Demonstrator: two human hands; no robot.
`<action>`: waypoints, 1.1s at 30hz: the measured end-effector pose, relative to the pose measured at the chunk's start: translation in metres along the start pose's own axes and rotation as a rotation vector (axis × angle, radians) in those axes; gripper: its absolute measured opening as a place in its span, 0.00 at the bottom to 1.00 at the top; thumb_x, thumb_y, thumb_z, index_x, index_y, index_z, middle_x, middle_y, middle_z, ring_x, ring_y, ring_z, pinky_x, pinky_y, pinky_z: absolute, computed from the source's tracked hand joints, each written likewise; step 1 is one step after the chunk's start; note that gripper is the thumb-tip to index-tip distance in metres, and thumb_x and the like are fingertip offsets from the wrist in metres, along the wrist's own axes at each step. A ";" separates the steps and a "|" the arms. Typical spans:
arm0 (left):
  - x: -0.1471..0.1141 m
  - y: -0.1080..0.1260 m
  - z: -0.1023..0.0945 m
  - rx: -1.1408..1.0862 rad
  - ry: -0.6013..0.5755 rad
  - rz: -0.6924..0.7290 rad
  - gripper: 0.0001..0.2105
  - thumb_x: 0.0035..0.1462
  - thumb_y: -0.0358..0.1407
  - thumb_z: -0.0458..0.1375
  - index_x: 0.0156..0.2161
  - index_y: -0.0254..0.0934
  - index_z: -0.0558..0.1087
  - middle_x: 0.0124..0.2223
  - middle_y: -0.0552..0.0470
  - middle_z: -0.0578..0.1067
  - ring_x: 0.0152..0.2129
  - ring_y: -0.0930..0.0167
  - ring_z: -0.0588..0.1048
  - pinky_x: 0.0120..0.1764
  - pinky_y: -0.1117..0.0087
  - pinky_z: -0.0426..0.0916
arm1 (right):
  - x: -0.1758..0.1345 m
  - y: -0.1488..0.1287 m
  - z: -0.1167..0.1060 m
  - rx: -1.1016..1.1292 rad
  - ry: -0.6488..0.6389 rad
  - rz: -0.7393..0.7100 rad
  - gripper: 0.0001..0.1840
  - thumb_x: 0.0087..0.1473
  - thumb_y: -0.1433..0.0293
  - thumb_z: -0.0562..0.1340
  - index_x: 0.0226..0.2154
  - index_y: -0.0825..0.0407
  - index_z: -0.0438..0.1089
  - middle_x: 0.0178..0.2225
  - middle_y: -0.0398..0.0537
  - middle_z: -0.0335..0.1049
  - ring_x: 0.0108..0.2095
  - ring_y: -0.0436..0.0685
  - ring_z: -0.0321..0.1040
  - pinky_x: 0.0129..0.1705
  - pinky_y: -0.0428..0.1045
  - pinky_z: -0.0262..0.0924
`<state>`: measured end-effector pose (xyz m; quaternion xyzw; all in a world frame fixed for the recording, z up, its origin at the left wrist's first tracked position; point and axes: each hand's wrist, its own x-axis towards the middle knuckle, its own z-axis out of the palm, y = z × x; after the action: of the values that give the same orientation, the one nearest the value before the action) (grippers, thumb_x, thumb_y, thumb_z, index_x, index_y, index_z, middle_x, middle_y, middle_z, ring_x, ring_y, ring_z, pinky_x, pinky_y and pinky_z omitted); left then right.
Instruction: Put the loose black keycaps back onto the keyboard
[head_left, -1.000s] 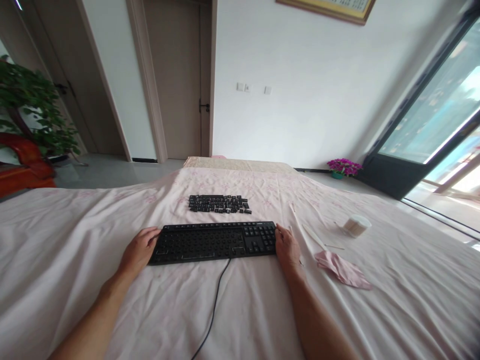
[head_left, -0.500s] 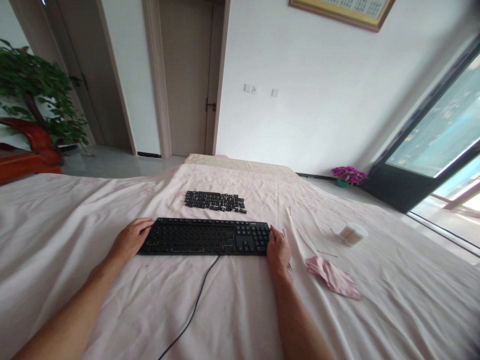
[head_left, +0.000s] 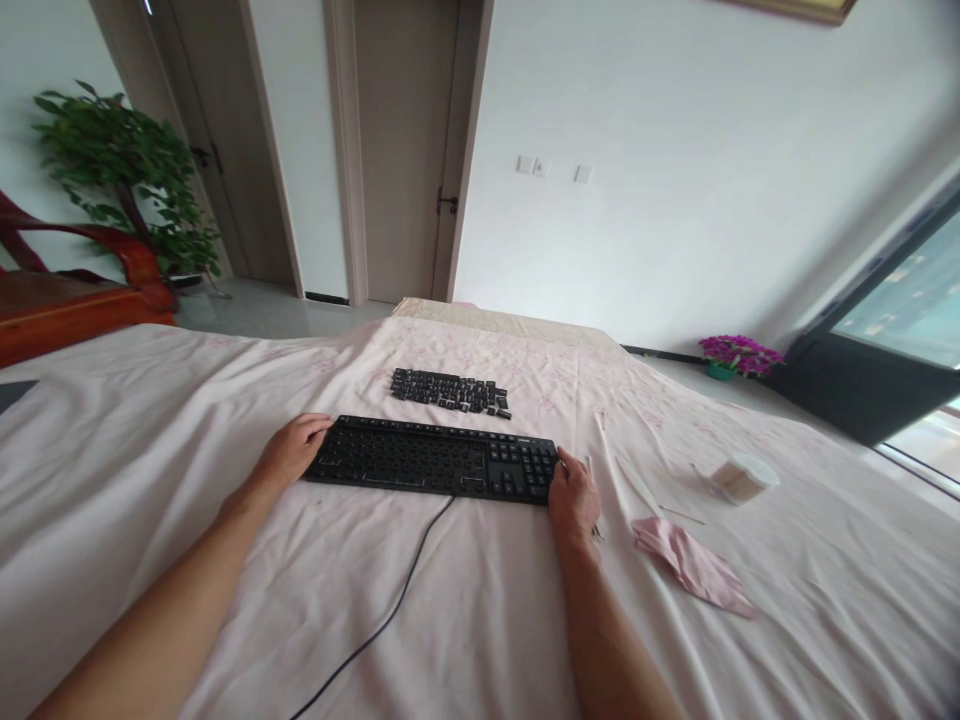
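A black keyboard [head_left: 420, 462] lies on the cloth-covered surface, with the keycaps off its main section and the number pad keys still in place. My left hand [head_left: 294, 447] grips its left end, fingers at the upper corner. At the right end my right hand [head_left: 576, 492] is closed on the keyboard's edge. Loose keycaps [head_left: 450, 392] are laid out in rows just beyond the keyboard. From its near edge a black cable [head_left: 397, 610] runs down toward me.
On the right lie a crumpled pink cloth [head_left: 694, 565], a cotton swab [head_left: 682, 515] and a clear tub of swabs [head_left: 744, 478]. A pale floral sheet [head_left: 465, 600] covers the surface in folds. A wooden chair [head_left: 135, 280] and a plant [head_left: 127, 170] stand at the left.
The whole view has shifted, so the scene sits further right in the picture. Both hands stay on the keyboard's ends, and the keyboard appears slightly more tilted.
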<state>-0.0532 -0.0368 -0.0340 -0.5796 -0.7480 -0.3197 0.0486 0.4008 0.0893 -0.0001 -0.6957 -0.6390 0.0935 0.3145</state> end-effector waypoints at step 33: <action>0.001 0.004 -0.001 -0.060 0.020 -0.004 0.16 0.55 0.39 0.47 0.40 0.39 0.76 0.46 0.49 0.76 0.43 0.67 0.74 0.50 0.67 0.66 | 0.000 0.002 -0.001 -0.021 0.001 -0.031 0.23 0.58 0.66 0.47 0.52 0.44 0.67 0.54 0.45 0.65 0.45 0.57 0.67 0.43 0.48 0.58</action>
<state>-0.0504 -0.0362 -0.0313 -0.5760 -0.7387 -0.3480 0.0378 0.4029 0.0889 -0.0005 -0.6890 -0.6504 0.0816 0.3092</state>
